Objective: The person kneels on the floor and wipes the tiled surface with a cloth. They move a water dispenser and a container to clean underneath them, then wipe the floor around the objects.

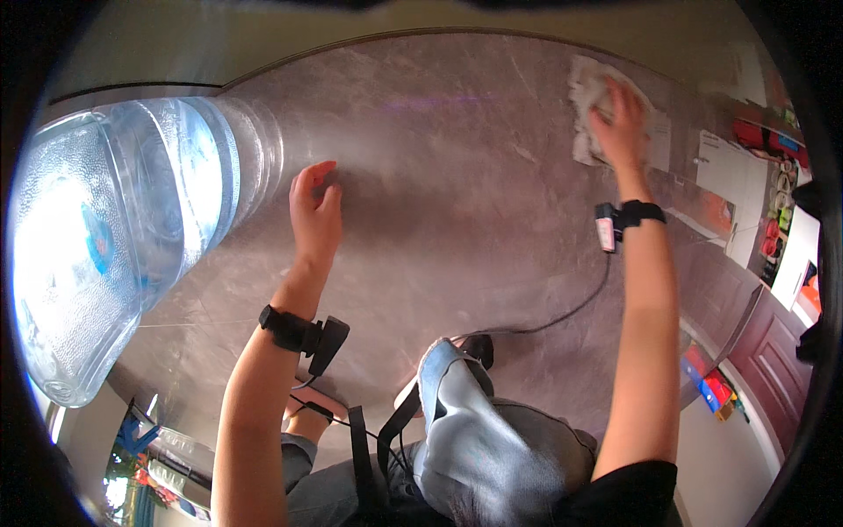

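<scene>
A crumpled white cloth (585, 141) lies on the grey-brown marbled tile floor (448, 197), close to the base of a dark olive upright surface. My right hand (620, 125) presses on the cloth with its fingers spread over it, slightly blurred. The cloth's part under the palm is hidden. Over the floor at the left, my left hand (317, 201) holds nothing; its fingers are loosely curled and its thumb stands apart from them. A large clear plastic water bottle (151, 191) is beside it on the left, not touched by the hand.
The olive surface (421, 16) bounds the floor ahead. A cable (566, 323) runs from my right wrist device (607, 227) across the floor towards my body. Shoes (774, 230) stand on a rack at far right, near a dark red panelled door (777, 356). My bent knee (474, 408) is below.
</scene>
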`<action>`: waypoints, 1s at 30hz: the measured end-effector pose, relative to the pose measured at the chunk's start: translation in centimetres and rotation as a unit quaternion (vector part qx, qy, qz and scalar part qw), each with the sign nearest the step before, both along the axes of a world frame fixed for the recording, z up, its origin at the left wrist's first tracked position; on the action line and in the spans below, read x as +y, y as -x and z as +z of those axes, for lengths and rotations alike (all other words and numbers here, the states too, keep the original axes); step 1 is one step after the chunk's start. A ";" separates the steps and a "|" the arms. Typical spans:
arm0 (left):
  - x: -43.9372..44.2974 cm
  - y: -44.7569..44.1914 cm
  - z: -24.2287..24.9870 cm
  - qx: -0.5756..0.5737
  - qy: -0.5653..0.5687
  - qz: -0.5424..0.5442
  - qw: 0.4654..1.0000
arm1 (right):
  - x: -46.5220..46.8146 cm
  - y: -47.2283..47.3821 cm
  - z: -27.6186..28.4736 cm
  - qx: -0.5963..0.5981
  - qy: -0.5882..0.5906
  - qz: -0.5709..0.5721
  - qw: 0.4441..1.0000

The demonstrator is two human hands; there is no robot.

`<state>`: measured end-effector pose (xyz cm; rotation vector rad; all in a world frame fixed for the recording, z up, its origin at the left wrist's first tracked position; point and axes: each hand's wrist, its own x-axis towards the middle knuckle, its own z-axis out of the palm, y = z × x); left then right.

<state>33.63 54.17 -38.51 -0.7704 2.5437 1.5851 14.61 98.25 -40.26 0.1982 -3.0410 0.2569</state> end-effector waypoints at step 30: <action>9.5 -4.3 2.6 0.068 0.127 -0.429 0.892 | -16.4 -23.8 1.8 -0.095 0.063 0.144 0.983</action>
